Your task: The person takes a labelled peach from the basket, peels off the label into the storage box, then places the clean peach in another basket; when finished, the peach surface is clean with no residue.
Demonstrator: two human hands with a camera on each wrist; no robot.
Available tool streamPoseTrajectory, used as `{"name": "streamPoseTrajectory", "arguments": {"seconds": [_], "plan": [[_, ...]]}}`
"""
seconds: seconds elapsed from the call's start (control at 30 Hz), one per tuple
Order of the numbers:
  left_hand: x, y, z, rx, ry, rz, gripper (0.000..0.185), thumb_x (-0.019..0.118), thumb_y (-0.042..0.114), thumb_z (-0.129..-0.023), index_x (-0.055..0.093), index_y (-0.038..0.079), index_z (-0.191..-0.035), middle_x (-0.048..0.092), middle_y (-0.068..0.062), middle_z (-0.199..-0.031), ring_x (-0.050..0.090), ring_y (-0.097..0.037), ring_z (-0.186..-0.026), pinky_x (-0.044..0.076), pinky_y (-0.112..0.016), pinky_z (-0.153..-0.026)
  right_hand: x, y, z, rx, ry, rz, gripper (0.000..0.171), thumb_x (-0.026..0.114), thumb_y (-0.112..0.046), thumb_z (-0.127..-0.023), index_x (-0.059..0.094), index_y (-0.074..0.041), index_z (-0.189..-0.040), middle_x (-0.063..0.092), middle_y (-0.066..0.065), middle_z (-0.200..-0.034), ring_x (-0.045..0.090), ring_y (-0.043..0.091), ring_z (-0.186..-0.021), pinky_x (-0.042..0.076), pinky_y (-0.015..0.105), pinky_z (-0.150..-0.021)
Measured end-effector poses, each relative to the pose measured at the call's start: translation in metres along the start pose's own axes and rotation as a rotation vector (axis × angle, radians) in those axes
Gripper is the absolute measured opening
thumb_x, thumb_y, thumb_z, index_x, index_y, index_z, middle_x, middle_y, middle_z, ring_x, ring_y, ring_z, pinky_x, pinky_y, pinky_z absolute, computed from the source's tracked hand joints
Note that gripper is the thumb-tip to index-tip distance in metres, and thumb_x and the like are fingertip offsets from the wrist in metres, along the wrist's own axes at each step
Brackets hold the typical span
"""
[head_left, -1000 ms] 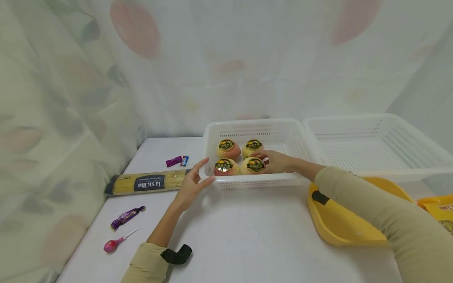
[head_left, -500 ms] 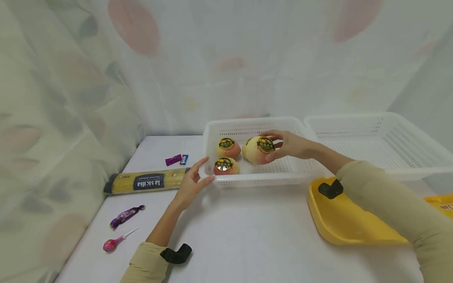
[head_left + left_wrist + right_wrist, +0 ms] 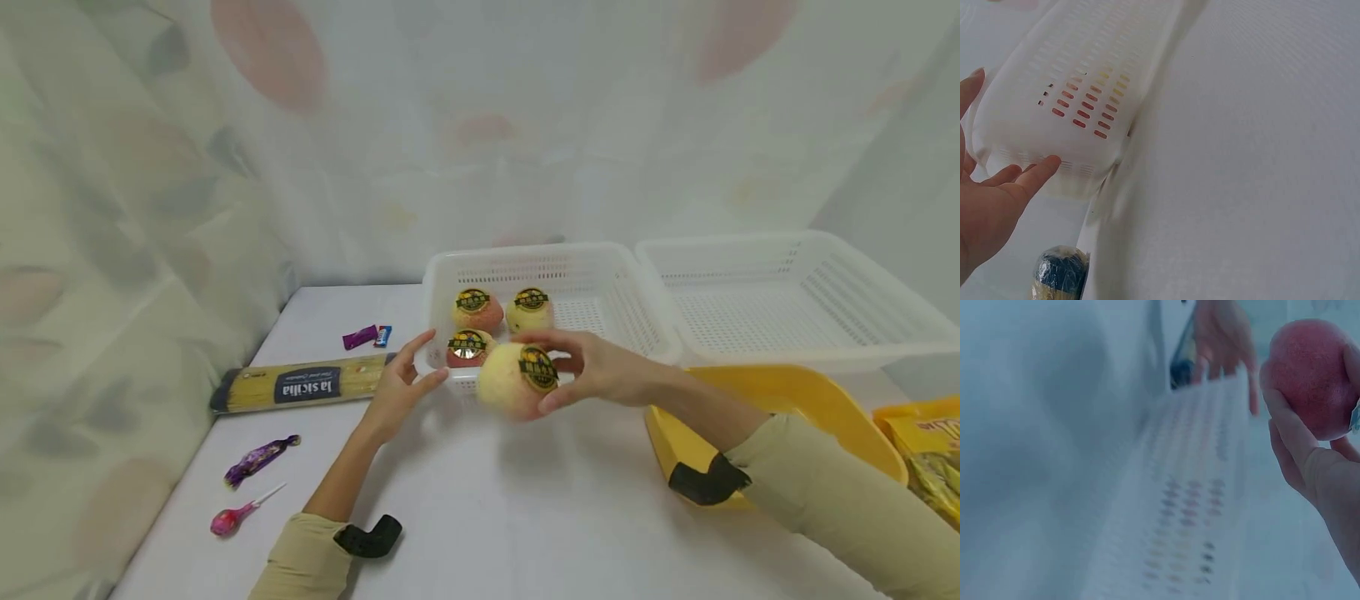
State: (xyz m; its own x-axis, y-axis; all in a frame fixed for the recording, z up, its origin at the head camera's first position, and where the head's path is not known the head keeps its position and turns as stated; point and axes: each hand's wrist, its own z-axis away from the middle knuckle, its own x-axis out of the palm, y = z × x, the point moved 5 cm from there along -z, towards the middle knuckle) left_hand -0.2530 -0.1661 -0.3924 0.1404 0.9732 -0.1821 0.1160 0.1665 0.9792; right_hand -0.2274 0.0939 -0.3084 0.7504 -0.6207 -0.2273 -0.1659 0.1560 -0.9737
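A long packet of spaghetti (image 3: pixel 303 385) lay on the white table (image 3: pixel 480 517), toward the left, with its dark end (image 3: pixel 1060 273) near the table edge. Nearer, on the left, lay a purple wrapped sweet (image 3: pixel 260 459) and, just nearer again, a pink lollipop (image 3: pixel 234 518) with its stick pointing right. Farther back sat 2 small sweets side by side, 1 purple (image 3: pixel 360 337) and 1 blue (image 3: pixel 382 335). On the right stood a second white basket (image 3: pixel 787 293), and nearer than it a yellow tray (image 3: pixel 810 400). At the far right edge lay a yellow bag (image 3: pixel 930 458). A pale curtain with leaf shapes (image 3: pixel 225 125) hung behind and to the left.
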Motion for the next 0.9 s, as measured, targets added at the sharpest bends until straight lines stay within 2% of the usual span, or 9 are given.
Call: {"name": "streamPoseTrajectory", "arguments": {"seconds": [0.13,0.17,0.3,0.4,0.53,0.73,0.9], "plan": [[-0.001,0.002,0.002,0.007,-0.006,-0.001,0.068,0.068,0.018,-0.090,0.034,0.016,-0.148,0.019,-0.007,-0.156,0.020,-0.031,-0.140,0.030,-0.049,-0.108,0.030,0.026,0.010,0.078,-0.063,-0.065,0.077,0.079,-0.012,-0.079,0.038,-0.011,-0.145,0.037,0.010,-0.145,0.045,0.029,-0.125,0.044,0.040,-0.099],[0.000,0.006,0.003,0.004,-0.008,-0.004,0.068,0.067,0.016,-0.090,0.033,0.015,-0.149,0.019,-0.008,-0.156,0.020,-0.031,-0.140,0.030,-0.049,-0.108,0.035,0.033,0.011,0.090,-0.069,-0.068,0.076,0.079,-0.012,-0.080,0.039,-0.010,-0.144,0.038,0.010,-0.144,0.046,0.028,-0.125,0.042,0.041,-0.101],[-0.002,0.005,0.002,0.001,-0.009,-0.017,0.068,0.067,0.017,-0.091,0.032,0.015,-0.149,0.019,-0.007,-0.156,0.019,-0.030,-0.141,0.029,-0.049,-0.109,0.049,0.061,0.016,0.138,-0.056,-0.091,0.075,0.079,-0.014,-0.079,0.041,-0.010,-0.143,0.040,0.009,-0.143,0.047,0.027,-0.123,0.039,0.041,-0.104],[-0.003,-0.001,-0.001,0.006,-0.005,-0.024,0.068,0.068,0.020,-0.090,0.034,0.018,-0.149,0.020,-0.003,-0.156,0.019,-0.028,-0.141,0.029,-0.049,-0.109,0.051,0.078,0.018,0.135,-0.039,-0.100,0.075,0.080,-0.015,-0.079,0.041,-0.009,-0.143,0.040,0.011,-0.143,0.048,0.028,-0.123,0.039,0.039,-0.104],[-0.002,0.000,-0.001,0.003,-0.009,-0.021,0.069,0.068,0.021,-0.090,0.034,0.018,-0.149,0.019,-0.004,-0.156,0.018,-0.029,-0.141,0.029,-0.050,-0.109,0.046,0.092,0.022,0.139,-0.010,-0.093,0.075,0.079,-0.013,-0.079,0.040,-0.007,-0.143,0.040,0.013,-0.142,0.049,0.029,-0.122,0.042,0.035,-0.101],[-0.001,0.002,-0.001,-0.012,-0.016,-0.033,0.070,0.069,0.024,-0.089,0.033,0.019,-0.149,0.018,-0.004,-0.156,0.020,-0.032,-0.140,0.031,-0.050,-0.107,0.040,0.096,0.027,0.137,0.011,-0.061,0.075,0.078,-0.011,-0.079,0.039,-0.005,-0.143,0.039,0.017,-0.141,0.050,0.032,-0.119,0.044,0.033,-0.098],[-0.001,0.005,0.000,-0.028,-0.029,-0.045,0.070,0.068,0.024,-0.090,0.031,0.019,-0.150,0.017,-0.004,-0.157,0.023,-0.033,-0.139,0.034,-0.049,-0.106,0.036,0.094,0.028,0.135,0.009,-0.017,0.074,0.078,-0.012,-0.080,0.040,-0.003,-0.143,0.041,0.017,-0.140,0.049,0.033,-0.120,0.041,0.039,-0.102]]}}
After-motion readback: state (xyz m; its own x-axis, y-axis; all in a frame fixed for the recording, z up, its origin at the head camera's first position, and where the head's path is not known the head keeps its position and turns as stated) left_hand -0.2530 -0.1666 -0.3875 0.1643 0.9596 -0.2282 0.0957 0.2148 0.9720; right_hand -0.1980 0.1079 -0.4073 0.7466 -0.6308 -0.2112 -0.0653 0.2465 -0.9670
